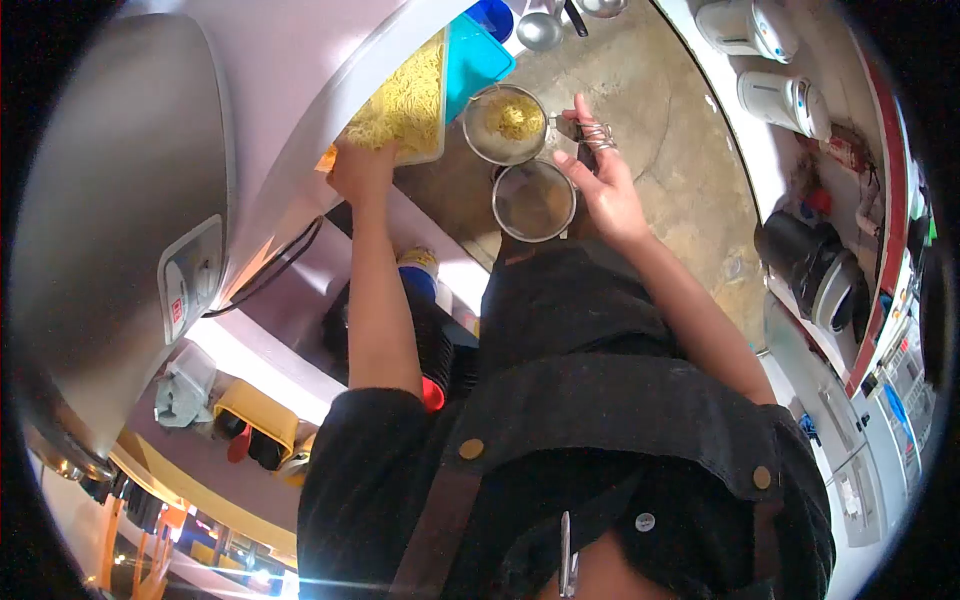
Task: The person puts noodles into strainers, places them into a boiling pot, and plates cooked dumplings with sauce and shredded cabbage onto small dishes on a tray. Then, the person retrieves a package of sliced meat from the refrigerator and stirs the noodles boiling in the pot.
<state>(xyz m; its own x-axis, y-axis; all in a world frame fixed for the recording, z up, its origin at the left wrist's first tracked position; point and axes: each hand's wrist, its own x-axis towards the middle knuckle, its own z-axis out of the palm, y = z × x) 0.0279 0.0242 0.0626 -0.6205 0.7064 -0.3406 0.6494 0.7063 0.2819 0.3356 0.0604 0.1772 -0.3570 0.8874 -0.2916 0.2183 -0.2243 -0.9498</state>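
Note:
My left hand point(362, 172) is at the near edge of a clear container of yellow noodles point(408, 98). Its fingers are bent in among the noodles and mostly hidden. In my right hand point(612, 190) are the wire handles of two round metal strainers, with the thumb and one finger extended. The farther strainer point(505, 124) holds a small clump of noodles. Nearer to my body, the second strainer point(534, 201) shows no noodles, and its rim is close beside the first.
A teal lid or tray point(478, 68) lies beside the noodle container. Metal ladles point(540, 32) are at the top. White lidded buckets point(778, 103) stand at the upper right. A large metal appliance point(120, 200) fills the left side.

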